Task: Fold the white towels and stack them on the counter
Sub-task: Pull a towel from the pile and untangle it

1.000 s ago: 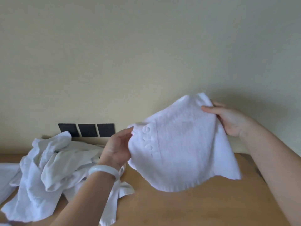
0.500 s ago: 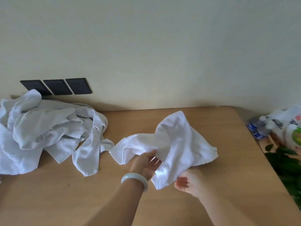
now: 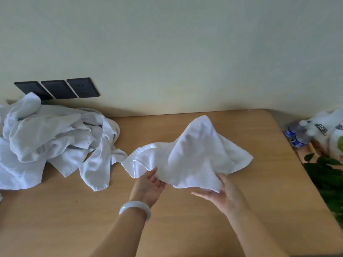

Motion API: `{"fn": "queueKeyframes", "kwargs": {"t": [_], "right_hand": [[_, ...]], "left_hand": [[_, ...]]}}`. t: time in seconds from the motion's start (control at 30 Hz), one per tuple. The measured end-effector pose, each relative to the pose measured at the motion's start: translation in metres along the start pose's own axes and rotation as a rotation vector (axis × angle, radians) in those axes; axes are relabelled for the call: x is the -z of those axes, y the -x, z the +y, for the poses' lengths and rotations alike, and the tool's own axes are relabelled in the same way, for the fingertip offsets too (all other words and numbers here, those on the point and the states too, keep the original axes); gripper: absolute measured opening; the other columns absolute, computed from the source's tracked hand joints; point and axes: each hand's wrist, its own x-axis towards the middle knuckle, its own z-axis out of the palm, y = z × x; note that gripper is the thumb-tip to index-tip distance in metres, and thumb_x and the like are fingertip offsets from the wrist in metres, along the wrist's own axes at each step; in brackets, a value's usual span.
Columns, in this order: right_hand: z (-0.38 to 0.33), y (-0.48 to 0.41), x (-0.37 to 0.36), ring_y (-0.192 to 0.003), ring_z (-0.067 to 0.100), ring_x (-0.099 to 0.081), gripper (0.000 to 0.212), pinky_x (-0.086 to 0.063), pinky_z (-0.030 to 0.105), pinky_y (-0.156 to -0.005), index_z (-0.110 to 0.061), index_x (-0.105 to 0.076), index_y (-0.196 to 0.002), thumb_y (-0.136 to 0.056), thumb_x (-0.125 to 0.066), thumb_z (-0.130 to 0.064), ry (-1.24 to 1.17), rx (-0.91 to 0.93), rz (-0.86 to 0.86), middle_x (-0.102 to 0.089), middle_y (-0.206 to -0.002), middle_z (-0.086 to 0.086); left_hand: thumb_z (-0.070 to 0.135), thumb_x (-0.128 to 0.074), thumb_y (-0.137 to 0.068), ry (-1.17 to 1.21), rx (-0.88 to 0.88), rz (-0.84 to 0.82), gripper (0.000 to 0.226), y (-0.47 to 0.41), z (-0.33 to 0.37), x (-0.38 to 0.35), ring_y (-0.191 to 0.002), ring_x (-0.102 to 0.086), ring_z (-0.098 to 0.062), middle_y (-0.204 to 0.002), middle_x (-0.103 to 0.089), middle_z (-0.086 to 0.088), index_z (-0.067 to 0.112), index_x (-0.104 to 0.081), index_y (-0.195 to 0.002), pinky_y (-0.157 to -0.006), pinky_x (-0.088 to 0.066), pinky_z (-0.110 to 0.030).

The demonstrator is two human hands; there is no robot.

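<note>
Left hand (image 3: 148, 184) and right hand (image 3: 222, 193) each grip one crumpled towel (image 3: 194, 154) on the bench (image 3: 55, 219); one towel heap (image 3: 46, 141) lies left, below three wall plates (image 3: 57, 89).

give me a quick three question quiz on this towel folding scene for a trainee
1. True or false: the white towel held by the left hand and right hand lies flat and neatly folded on the counter.
2. Where is the pile of unfolded towels?
A. left of the held towel, below the wall sockets
B. at the counter's right edge
C. on the floor
3. Fill in: the pale bracelet sits on the ___ wrist.

Key: 1 false, it is bunched with a raised peak; 2 A; 3 left.
</note>
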Motion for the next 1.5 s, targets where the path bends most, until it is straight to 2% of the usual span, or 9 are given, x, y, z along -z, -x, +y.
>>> {"fn": "queueKeyframes", "kwargs": {"t": [0.13, 0.27, 0.4, 0.5, 0.6, 0.7, 0.97, 1.2, 1.5], "right_hand": [[-0.063, 0.047, 0.033, -0.111, 0.033, -0.064, 0.061, -0.055, 0.047, -0.087, -0.004, -0.062, -0.120, -0.062, -0.079, -0.010, -0.094, 0.218, 0.043, -0.066, -0.122, 0.016], [-0.115, 0.082, 0.063, -0.098, 0.025, -0.064, 0.012, -0.055, 0.037, -0.081, -0.006, -0.061, -0.103, -0.092, -0.056, -0.006, 0.131, 0.431, 0.385, -0.065, -0.110, 0.014], [-0.134, 0.074, 0.047, -0.078, 0.027, -0.052, 0.005, -0.046, 0.038, -0.068, -0.006, -0.053, -0.090, -0.086, -0.056, -0.005, 1.165, 0.741, 0.903, -0.055, -0.096, 0.012], [-0.103, 0.043, -0.003, -0.078, 0.020, -0.043, 0.032, -0.033, 0.031, -0.055, -0.024, -0.034, -0.068, -0.076, -0.053, 0.000, 1.814, 1.150, 0.603, -0.041, -0.088, -0.003], [-0.052, -0.001, -0.009, -0.093, 0.021, -0.053, 0.015, -0.045, 0.033, -0.076, -0.018, -0.053, -0.080, -0.080, -0.064, -0.007, 2.058, 0.897, 0.031, -0.053, -0.098, 0.000], [-0.023, -0.015, 0.022, -0.105, 0.013, -0.057, 0.020, -0.047, 0.026, -0.090, -0.015, -0.062, -0.106, -0.087, -0.067, -0.016, 1.707, 0.497, -0.008, -0.060, -0.109, -0.006], [0.003, -0.026, 0.024, -0.066, 0.015, -0.049, 0.026, -0.041, 0.024, -0.063, -0.018, -0.044, -0.073, -0.073, -0.070, -0.012, 0.993, 0.412, 0.251, -0.048, -0.072, -0.003], [0.010, -0.055, 0.018, -0.082, 0.025, -0.060, 0.009, -0.045, 0.030, -0.071, -0.019, -0.064, -0.079, -0.074, -0.070, -0.023, 1.251, 0.369, 0.539, -0.065, -0.084, 0.004], [-0.009, 0.053, -0.101, -0.066, -0.003, -0.059, 0.012, -0.042, 0.006, -0.062, -0.019, -0.069, -0.085, -0.087, -0.067, -0.007, 0.952, 0.860, -0.020, -0.069, -0.072, -0.010]], "left_hand": [[0.016, -0.059, -0.095, 0.093, -0.020, -0.037, 0.028, -0.011, 0.020, -0.012, -0.099, -0.064, -0.028, -0.106, -0.067, -0.014, 0.001, -0.055, -0.118, -0.085, -0.049, -0.040], [0.004, -0.052, -0.096, 0.053, -0.035, -0.008, 0.014, -0.013, 0.033, -0.021, -0.090, -0.064, -0.024, -0.107, -0.065, -0.013, 0.002, -0.055, -0.110, -0.074, -0.048, -0.034], [-0.009, -0.053, -0.084, -0.271, -0.438, 0.068, 0.029, 0.006, 0.019, -0.014, -0.087, -0.063, -0.024, -0.098, -0.066, -0.012, 0.007, -0.059, -0.109, -0.073, -0.050, -0.034], [0.001, -0.059, -0.066, -0.735, -0.689, 0.118, 0.032, 0.018, -0.012, -0.010, -0.077, -0.060, -0.024, -0.088, -0.067, -0.009, 0.012, -0.062, -0.096, -0.067, -0.048, -0.034], [0.005, -0.061, -0.057, -0.651, -0.380, 0.123, 0.034, 0.015, -0.041, 0.008, -0.068, -0.053, -0.023, -0.079, -0.062, -0.011, 0.011, -0.061, -0.091, -0.057, -0.047, -0.029], [-0.012, -0.061, -0.078, -0.459, -0.123, 0.222, 0.023, 0.007, -0.047, 0.043, -0.063, -0.055, -0.025, -0.077, -0.061, -0.014, 0.002, -0.059, -0.096, -0.043, -0.050, -0.023], [0.000, -0.064, -0.087, -0.128, -0.239, 0.361, 0.023, -0.013, 0.021, 0.069, -0.080, -0.067, -0.027, -0.098, -0.069, -0.017, -0.005, -0.062, -0.109, -0.072, -0.054, -0.034], [0.023, -0.060, -0.096, -0.002, -0.227, 0.157, 0.029, -0.008, 0.050, 0.051, -0.095, -0.065, -0.024, -0.108, -0.068, -0.012, 0.006, -0.061, -0.120, -0.091, -0.051, -0.038], [0.012, -0.060, -0.095, -0.630, -0.622, -0.126, 0.017, 0.077, 0.028, -0.027, -0.086, -0.065, -0.024, -0.091, -0.070, -0.022, 0.003, -0.073, -0.092, -0.081, -0.049, -0.039]]}}
